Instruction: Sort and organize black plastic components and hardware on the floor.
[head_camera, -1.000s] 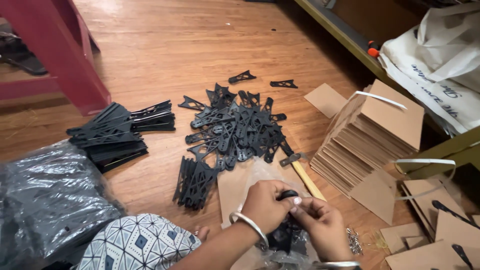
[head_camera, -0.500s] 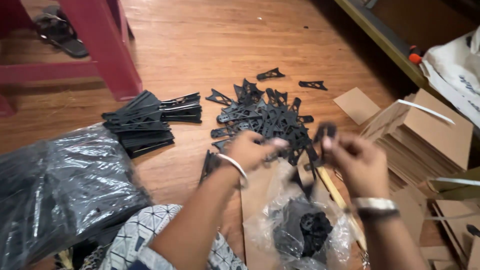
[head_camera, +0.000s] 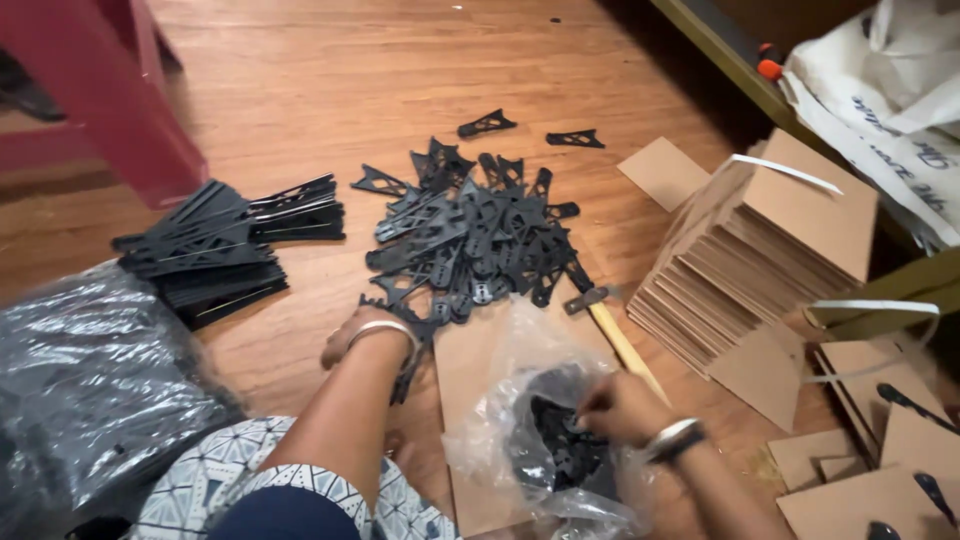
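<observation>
Clear plastic bag (head_camera: 520, 400), white printed sack (head_camera: 880, 100)

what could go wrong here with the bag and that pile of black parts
1. The right hand is reaching into the thin clear plastic bag of black parts; pointed pieces might snag or tear the film.
2. The left hand rests at the edge of the loose pile of black parts; a nudge could scatter them further across the wooden floor.
3. The leaning stack of cardboard sheets looks tilted and may slide.
</observation>
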